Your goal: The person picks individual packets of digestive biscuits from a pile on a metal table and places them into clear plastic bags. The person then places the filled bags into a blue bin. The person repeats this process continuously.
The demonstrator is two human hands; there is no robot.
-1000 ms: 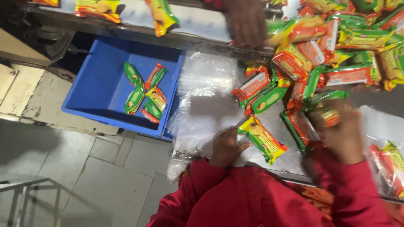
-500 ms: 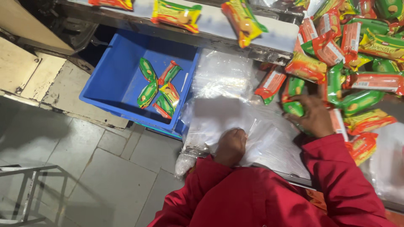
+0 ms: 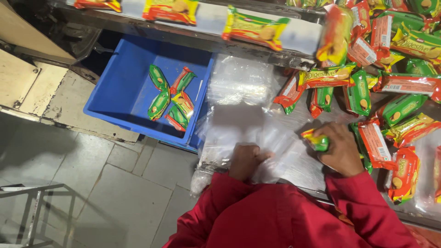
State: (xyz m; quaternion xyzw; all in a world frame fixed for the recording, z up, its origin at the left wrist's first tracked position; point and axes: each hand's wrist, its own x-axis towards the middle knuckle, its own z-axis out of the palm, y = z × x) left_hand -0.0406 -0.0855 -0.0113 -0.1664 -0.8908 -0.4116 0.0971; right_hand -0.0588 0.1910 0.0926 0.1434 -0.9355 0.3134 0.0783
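My left hand [image 3: 245, 160] rests on a stack of clear plastic bags [image 3: 250, 124] at the table's near edge, fingers curled on the top sheet. My right hand [image 3: 341, 149] is closed around a green and yellow biscuit packet [image 3: 316, 140], held just right of the bags. A heap of red, green and yellow biscuit packets [image 3: 376, 105] lies to the right of it. Both arms wear red sleeves.
A blue plastic crate [image 3: 124, 92] holding several packets stands left of the table, over a tiled floor. A conveyor belt [image 3: 211, 18] along the top carries more yellow and red packets. A metal frame [image 3: 27, 206] shows at bottom left.
The view has shifted left. My right hand has drawn back from the heap toward the bags, now gripping a packet. My left hand stays on the bags.
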